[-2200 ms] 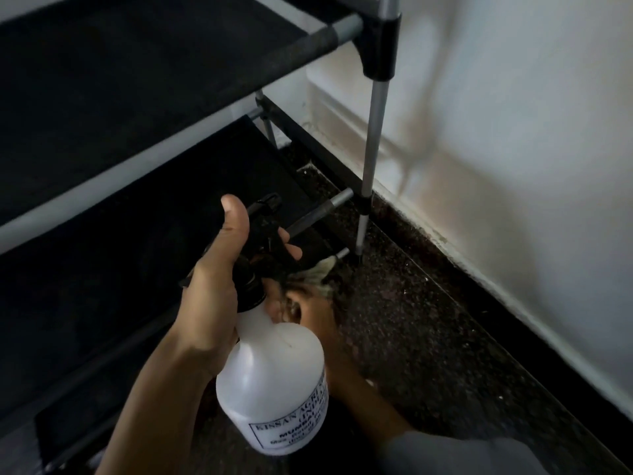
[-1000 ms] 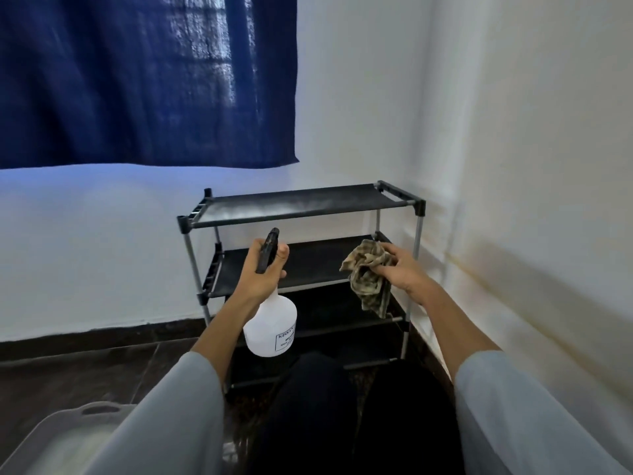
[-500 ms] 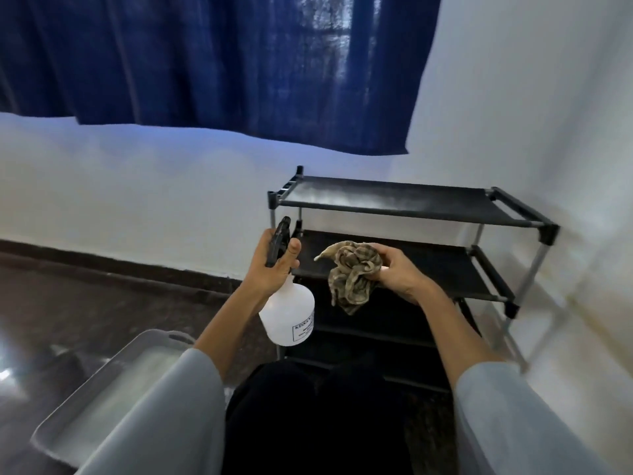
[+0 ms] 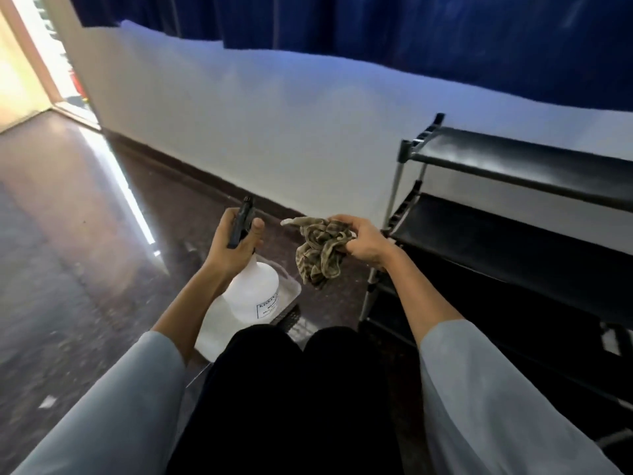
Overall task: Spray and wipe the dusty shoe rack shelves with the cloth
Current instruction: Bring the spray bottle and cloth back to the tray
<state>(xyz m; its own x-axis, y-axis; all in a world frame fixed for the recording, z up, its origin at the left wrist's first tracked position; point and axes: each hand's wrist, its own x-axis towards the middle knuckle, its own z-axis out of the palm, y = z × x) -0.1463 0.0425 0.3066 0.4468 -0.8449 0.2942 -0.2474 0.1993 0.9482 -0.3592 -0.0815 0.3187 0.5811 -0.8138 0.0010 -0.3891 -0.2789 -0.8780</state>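
Note:
My left hand (image 4: 236, 246) grips the black trigger head of a white spray bottle (image 4: 255, 291), which hangs upright below it over the tray. My right hand (image 4: 364, 243) holds a crumpled olive-brown cloth (image 4: 320, 257) in the air, left of the rack. The black shoe rack (image 4: 534, 173) with metal posts stands at the right against the white wall; its top shelf and middle shelf (image 4: 507, 231) are in view, and neither hand touches it.
A white plastic tray (image 4: 291, 289) lies on the dark floor under the bottle, in front of my knees. A blue curtain (image 4: 411, 25) hangs above the white wall. A bright doorway (image 4: 34, 63) opens at the far left.
The view has swung left, so the rack now sits at the right edge. Both hands have come away from the rack with bottle and cloth and are now over the tray.

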